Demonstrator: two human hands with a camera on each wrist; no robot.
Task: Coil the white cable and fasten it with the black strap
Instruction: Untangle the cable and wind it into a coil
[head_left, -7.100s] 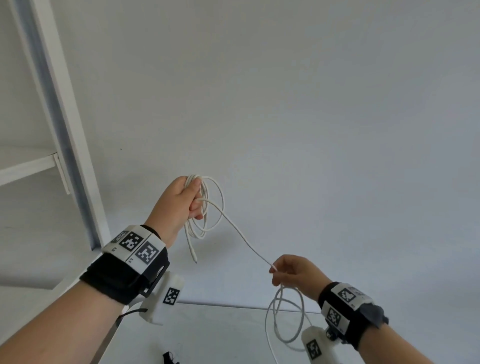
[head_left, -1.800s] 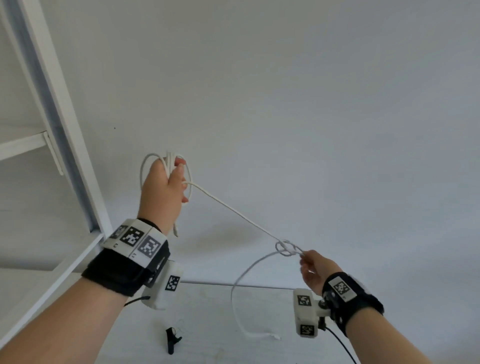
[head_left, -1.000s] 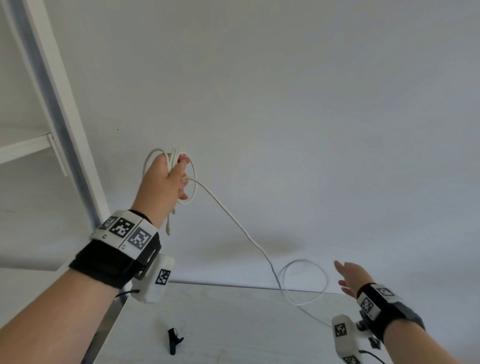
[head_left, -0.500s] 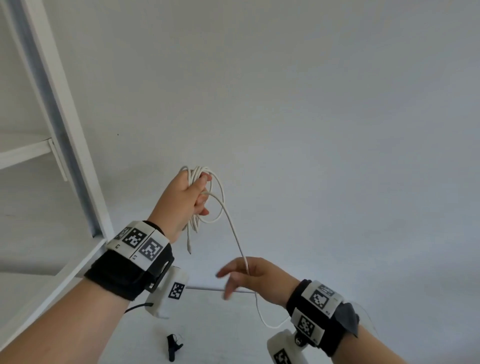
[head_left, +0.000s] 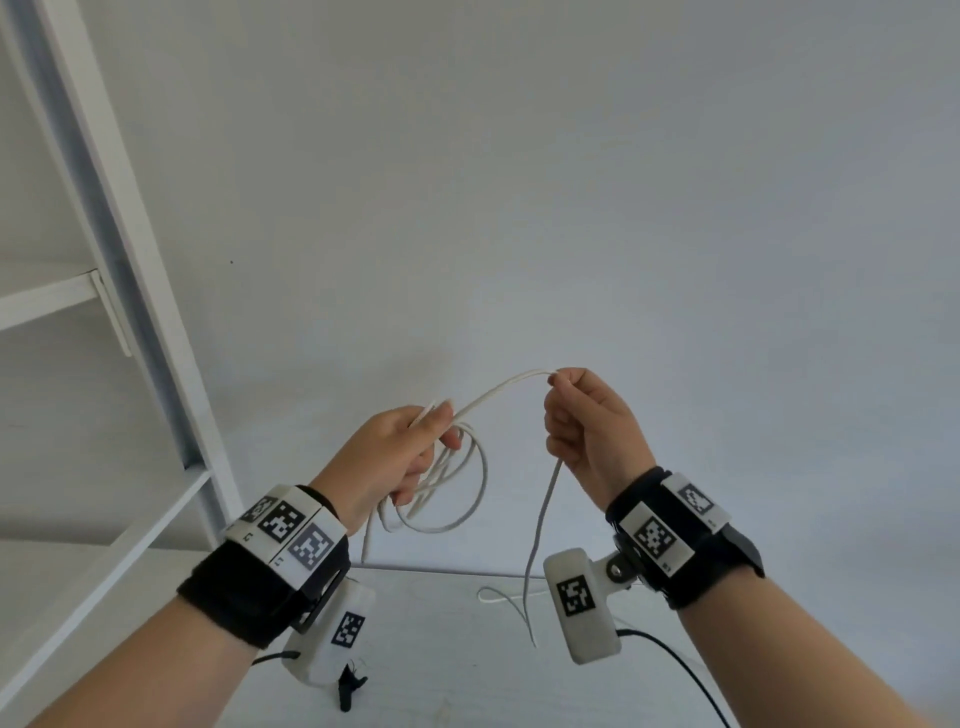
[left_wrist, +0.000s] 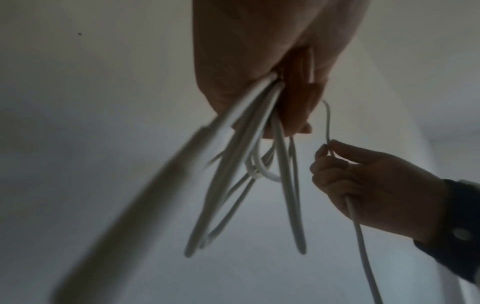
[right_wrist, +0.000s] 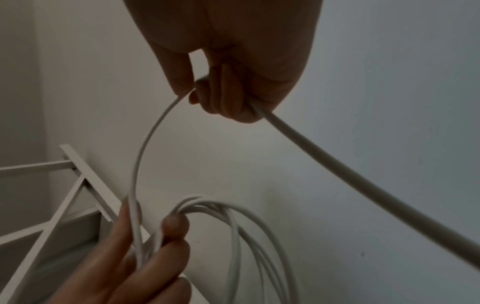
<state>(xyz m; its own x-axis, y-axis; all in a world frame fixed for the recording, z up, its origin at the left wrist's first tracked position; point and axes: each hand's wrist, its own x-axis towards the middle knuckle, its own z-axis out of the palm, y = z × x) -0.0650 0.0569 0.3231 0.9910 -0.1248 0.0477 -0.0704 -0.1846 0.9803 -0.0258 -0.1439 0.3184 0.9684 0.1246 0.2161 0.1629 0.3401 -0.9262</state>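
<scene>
My left hand (head_left: 415, 447) grips several hanging loops of the white cable (head_left: 467, 499) in front of the wall; the loops (left_wrist: 259, 185) spill from my fist in the left wrist view. A short span of cable (head_left: 498, 387) arcs up to my right hand (head_left: 576, 415), which pinches it between thumb and fingers (right_wrist: 182, 82). The loose tail (head_left: 540, 530) drops from that hand to the white table (head_left: 447, 675). The black strap (head_left: 349, 688) lies on the table below my left wrist.
A white shelf frame (head_left: 130, 291) stands at the left against the plain wall. A dark cord (head_left: 675, 660) runs from the right wrist camera (head_left: 582, 605) toward the bottom edge.
My right hand rose from low near the table and now pinches the cable close to my left hand. My left hand came down and toward the middle with the coil.
</scene>
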